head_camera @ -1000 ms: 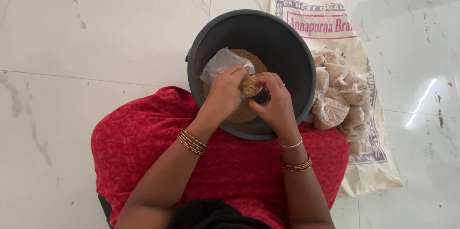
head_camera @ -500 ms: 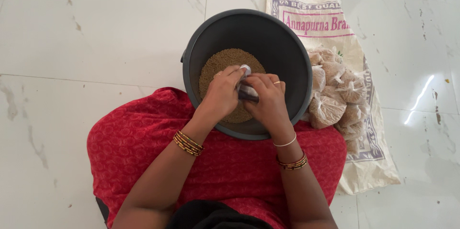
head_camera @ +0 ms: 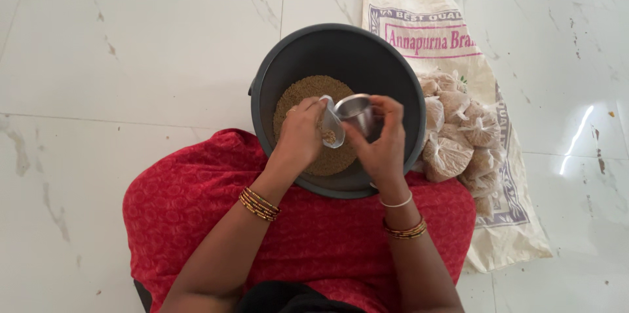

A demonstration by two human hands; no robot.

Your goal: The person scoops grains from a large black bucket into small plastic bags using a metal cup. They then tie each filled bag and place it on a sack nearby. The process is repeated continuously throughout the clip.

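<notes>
Under both hands sits the tub (head_camera: 393,77) of grain (head_camera: 298,93), filled packets (head_camera: 452,136) heaped right of it. The left hand (head_camera: 303,135) pinches a clear bag (head_camera: 331,131) open; the right hand (head_camera: 385,146), closed round a steel cup (head_camera: 357,111), tips it at the bag's mouth. Filling looks underway; pouring needs a steady tilt.

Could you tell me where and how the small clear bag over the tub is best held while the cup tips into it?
Grip the small clear bag at its upper rim, from its left side, as the left hand does. It is limp, with a few grains at its bottom, so pinching the rim likely keeps the mouth open towards the steel cup in the right hand.
</notes>
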